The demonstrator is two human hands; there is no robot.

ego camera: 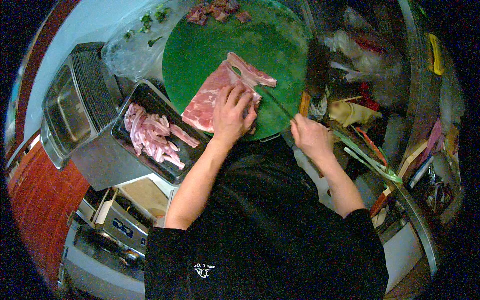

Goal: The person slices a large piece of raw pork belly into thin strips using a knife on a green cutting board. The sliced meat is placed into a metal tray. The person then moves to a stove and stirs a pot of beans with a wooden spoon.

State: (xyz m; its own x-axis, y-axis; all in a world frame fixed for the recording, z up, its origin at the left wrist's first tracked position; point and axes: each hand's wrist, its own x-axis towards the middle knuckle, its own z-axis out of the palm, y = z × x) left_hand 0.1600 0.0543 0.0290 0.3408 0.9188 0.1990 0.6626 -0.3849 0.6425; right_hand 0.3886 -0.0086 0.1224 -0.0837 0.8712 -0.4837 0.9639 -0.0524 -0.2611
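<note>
A slab of raw meat (204, 99), pink with pale fat, lies on a round green cutting board (288, 56). My left hand (234, 112) presses on its right part, the fingers curled over its surface and edge. At the upper right a strip (258, 73) is partly parted from the slab, with a gap between them. My right hand (313, 135) grips a knife (279, 101), its handle mostly hidden in the fist. The narrow blade slants up and left over the board, and its tip end meets the meat near the base of the strip.
Left of the board, a black tray (187, 159) holds several cut meat strips (152, 131). Beyond it stand stacked metal pans (69, 108). Dark red meat chunks (215, 13) sit at the board's far edge. Clear plastic (127, 52) and a cluttered bin area (360, 75) flank the board.
</note>
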